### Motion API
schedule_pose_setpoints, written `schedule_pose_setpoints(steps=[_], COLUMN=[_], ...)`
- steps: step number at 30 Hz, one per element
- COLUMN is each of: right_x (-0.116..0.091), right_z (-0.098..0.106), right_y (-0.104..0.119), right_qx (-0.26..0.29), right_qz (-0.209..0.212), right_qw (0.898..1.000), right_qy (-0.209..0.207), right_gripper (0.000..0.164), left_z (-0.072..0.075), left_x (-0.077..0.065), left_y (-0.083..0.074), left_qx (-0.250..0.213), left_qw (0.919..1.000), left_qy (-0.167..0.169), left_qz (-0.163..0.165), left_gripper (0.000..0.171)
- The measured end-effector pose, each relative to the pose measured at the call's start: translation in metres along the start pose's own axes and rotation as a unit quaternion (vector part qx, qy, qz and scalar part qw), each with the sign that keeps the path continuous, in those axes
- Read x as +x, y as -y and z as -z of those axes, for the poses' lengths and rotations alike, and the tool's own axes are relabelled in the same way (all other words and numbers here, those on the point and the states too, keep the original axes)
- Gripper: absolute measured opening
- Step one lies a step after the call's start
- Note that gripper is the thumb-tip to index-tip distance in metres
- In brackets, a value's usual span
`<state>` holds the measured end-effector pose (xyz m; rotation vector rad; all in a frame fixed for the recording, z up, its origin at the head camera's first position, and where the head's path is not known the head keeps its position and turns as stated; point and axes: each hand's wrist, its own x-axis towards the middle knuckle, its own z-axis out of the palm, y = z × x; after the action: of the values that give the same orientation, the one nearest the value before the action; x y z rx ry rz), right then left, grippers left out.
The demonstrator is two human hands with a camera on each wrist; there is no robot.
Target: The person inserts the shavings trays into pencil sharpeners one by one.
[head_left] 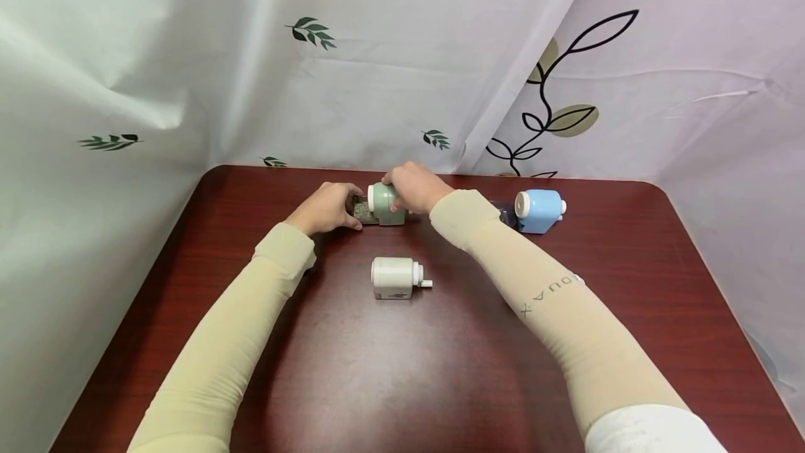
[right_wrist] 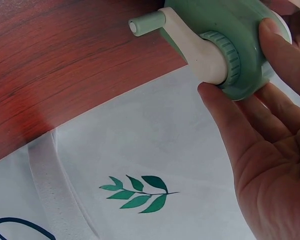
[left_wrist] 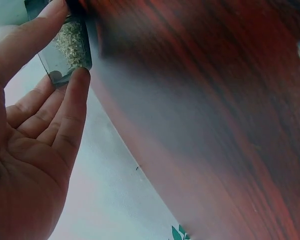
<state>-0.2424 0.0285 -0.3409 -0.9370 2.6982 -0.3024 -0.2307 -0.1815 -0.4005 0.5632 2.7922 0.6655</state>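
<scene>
At the back of the table, a green hand-crank pencil sharpener [head_left: 385,205] has a clear shavings drawer [head_left: 364,211] on its left side, with pale shavings [left_wrist: 71,45] inside. My left hand [head_left: 327,208] pinches that drawer between thumb and fingers. The right hand [head_left: 417,187] grips the green body from the right, thumb on one face and fingers round the other. In the right wrist view the crank handle [right_wrist: 190,42] points away from my palm, a fingertip close to its hub. Nearer to me lies a white hand-crank pencil sharpener [head_left: 393,278].
A light blue hand-crank sharpener [head_left: 542,211] stands at the back right, a dark drawer [head_left: 506,215] beside it, partly hidden by my right sleeve [head_left: 465,217]. The reddish-brown table [head_left: 402,383] meets a leaf-print sheet [head_left: 377,89] along its back edge.
</scene>
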Motion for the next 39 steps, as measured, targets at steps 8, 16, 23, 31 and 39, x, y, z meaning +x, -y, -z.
schedule_pose_setpoints(steps=[8, 16, 23, 31, 39], right_x=[0.001, 0.000, 0.000, 0.000, 0.000], right_z=[-0.001, -0.001, -0.001, -0.002, -0.002], right_y=[-0.001, 0.000, 0.000, 0.001, 0.000], right_qx=[-0.001, 0.006, -0.005, -0.005, 0.001], right_qz=[0.002, -0.001, -0.001, -0.002, -0.003], right_qw=[1.000, 1.000, 1.000, 1.000, 1.000], right_qy=[-0.001, 0.000, 0.001, -0.001, -0.001], right_gripper=[0.056, 0.056, 0.054, 0.053, 0.053], left_z=[-0.001, -0.002, -0.004, -0.006, -0.007], left_x=[0.001, 0.003, 0.007, 0.009, 0.011], left_y=[-0.001, -0.004, -0.005, -0.007, -0.010], left_qx=[0.004, 0.005, 0.003, -0.003, -0.005], left_qw=[1.0000, 1.0000, 1.0000, 1.0000, 1.0000], left_qy=[-0.004, -0.002, 0.004, 0.009, 0.002], left_qz=[-0.003, -0.001, 0.000, -0.004, -0.002], left_gripper=[0.067, 0.068, 0.068, 0.072, 0.070])
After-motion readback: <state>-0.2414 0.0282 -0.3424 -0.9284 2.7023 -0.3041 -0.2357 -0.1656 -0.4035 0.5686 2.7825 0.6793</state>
